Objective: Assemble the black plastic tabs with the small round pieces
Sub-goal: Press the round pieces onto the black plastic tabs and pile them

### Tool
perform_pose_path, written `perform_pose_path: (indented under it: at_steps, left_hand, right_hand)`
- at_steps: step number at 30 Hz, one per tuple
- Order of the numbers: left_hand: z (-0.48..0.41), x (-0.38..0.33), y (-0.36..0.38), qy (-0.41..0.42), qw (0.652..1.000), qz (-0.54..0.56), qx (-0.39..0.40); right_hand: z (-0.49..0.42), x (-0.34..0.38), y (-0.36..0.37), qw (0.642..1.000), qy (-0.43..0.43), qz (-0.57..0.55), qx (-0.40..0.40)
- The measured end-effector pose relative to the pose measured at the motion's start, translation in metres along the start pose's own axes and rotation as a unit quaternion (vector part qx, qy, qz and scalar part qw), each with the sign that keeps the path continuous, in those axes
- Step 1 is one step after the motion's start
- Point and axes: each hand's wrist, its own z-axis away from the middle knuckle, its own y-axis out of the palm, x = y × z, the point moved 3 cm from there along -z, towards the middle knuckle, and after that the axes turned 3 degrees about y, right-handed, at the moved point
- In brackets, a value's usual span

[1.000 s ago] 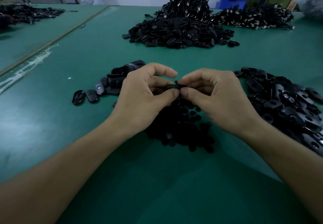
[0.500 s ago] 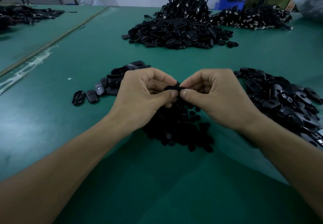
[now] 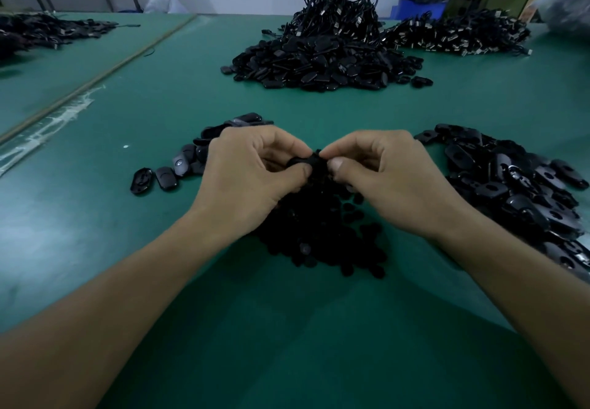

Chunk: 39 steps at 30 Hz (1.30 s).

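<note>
My left hand (image 3: 252, 181) pinches a black plastic tab (image 3: 298, 162) between thumb and fingers, just above the green table (image 3: 127, 265). My right hand (image 3: 392, 178) meets it from the right, thumb and forefinger pinched at the tab's end; what they pinch is too small to see. Below both hands lies a heap of small round black pieces (image 3: 322, 236). A pile of loose black tabs (image 3: 517, 191) sits to the right, and a smaller group of tabs (image 3: 178, 169) lies to the left behind my left hand.
A big mound of black tabs topped with cables (image 3: 325, 54) stands at the table's far middle, with more cabled parts (image 3: 459, 34) at the far right. A second table at the far left holds another dark pile (image 3: 48, 31). A blue bin (image 3: 421, 2) stands behind.
Both hands have stayed together over the round pieces, shifting slightly lower. The fingertips have worked around the tab, which now shows more between them.
</note>
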Motion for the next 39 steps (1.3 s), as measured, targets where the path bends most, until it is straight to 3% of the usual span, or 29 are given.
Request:
perform_pose_path:
  at_steps: [2,5,8,13,19,24,32,36,39]
  left_hand:
    - [-0.002,0.003,-0.008,0.013,0.998,-0.043,-0.05]
    - [-0.007,0.008,-0.023,0.012,0.991,-0.076,-0.112]
    - [-0.012,0.016,-0.033,0.0,0.985,-0.099,-0.14]
    - [-0.016,0.029,-0.043,-0.024,0.98,-0.135,-0.142]
    - [-0.017,0.039,-0.041,-0.028,0.979,-0.16,-0.127]
    - [-0.017,0.04,-0.041,-0.024,0.977,-0.168,-0.129]
    - [-0.016,0.045,-0.043,-0.046,0.969,-0.201,-0.134]
    - [-0.016,0.045,-0.043,-0.061,0.969,-0.196,-0.14]
    - [-0.016,0.042,-0.041,-0.071,0.968,-0.194,-0.14]
  right_hand:
    - [-0.003,-0.006,-0.006,0.988,0.002,0.151,-0.025]
    - [-0.003,-0.023,-0.017,0.921,0.088,0.378,-0.024]
    - [0.001,-0.031,-0.022,0.872,0.182,0.454,-0.003]
    - [0.002,-0.03,-0.02,0.857,0.23,0.461,0.009]
    - [0.001,-0.026,-0.019,0.875,0.187,0.446,-0.022]
    - [0.001,-0.032,-0.024,0.862,0.224,0.454,-0.021]
    - [-0.001,-0.026,-0.023,0.9,0.124,0.415,-0.04]
    - [0.002,-0.025,-0.029,0.873,0.17,0.453,-0.066]
    - [0.003,-0.027,-0.03,0.869,0.185,0.457,-0.032]
